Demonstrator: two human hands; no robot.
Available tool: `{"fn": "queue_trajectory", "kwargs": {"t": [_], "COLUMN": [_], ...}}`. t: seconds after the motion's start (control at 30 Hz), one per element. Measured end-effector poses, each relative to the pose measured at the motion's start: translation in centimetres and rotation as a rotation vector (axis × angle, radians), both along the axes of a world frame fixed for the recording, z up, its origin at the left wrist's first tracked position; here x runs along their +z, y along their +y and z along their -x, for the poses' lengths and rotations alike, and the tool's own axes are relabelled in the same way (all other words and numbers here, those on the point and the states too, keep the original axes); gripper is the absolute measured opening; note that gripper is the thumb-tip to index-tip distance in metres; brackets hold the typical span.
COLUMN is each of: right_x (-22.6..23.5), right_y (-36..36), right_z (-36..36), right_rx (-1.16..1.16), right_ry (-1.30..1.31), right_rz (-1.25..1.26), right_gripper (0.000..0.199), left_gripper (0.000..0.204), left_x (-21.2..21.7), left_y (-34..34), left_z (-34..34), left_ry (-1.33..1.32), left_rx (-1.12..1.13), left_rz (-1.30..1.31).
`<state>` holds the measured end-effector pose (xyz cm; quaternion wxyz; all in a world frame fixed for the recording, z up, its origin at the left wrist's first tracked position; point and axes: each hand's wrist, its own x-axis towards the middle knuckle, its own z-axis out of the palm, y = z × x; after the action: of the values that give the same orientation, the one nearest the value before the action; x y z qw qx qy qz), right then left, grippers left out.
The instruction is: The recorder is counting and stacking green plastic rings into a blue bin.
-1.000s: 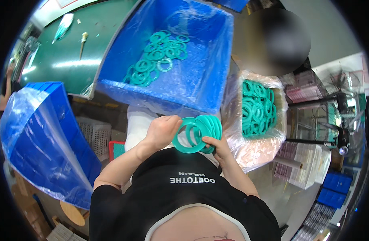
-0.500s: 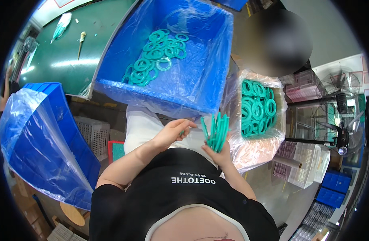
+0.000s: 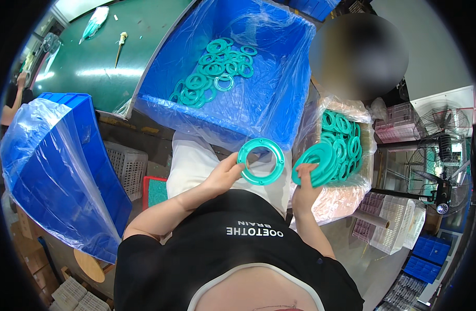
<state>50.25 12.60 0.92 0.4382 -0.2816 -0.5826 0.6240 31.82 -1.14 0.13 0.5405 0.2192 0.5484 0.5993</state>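
Note:
My left hand (image 3: 225,175) holds a single teal plastic ring (image 3: 260,161) by its rim, flat side toward me, over my lap. My right hand (image 3: 304,187) grips a small stack of the same teal rings (image 3: 317,163), tilted, beside a clear bag of rings (image 3: 341,137) on my right. In front of me a blue bin (image 3: 269,98) lined with clear plastic holds a loose pile of teal rings (image 3: 209,70).
A second blue bin (image 3: 56,166) lined with plastic stands at my left. A green table (image 3: 87,52) lies behind it. A white lattice crate (image 3: 125,165) sits on the floor. Fans (image 3: 445,150) and stacked baskets (image 3: 393,228) are at the right.
The rings, held together in both hands a second ago, are split: my left hand has drawn one ring off to the left, while my right hand carried the remaining stack toward the clear bag.

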Motion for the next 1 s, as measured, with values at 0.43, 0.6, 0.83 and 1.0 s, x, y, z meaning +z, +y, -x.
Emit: {"fn": "queue_trajectory", "kwargs": {"t": [0.43,0.6,0.83,1.0], "right_x": [0.5,0.4,0.7,-1.1], "right_y": [-0.9,-1.1,-0.5,5.2], "right_z": [-0.1,-0.4,-1.1,-5.3], "right_rx": [0.272,0.235,0.135,-0.346], "right_ry": [-0.262,-0.300,-0.264,0.229], "right_rz": [0.510,0.533,0.570,0.671], "right_gripper": [0.040,0.030,0.019,0.026], "left_gripper": [0.028,0.016,0.016,0.016], "left_x": [2.0,0.8,-0.3,-0.1], "left_y": [0.2,0.8,2.9,3.2], "left_z": [2.8,1.1,1.5,2.9], "left_ry": [-0.093,0.286,0.710,-0.120], "left_rx": [-0.341,-0.183,0.068,-0.061], "left_rz": [-0.046,0.045,-0.147,0.015]}}
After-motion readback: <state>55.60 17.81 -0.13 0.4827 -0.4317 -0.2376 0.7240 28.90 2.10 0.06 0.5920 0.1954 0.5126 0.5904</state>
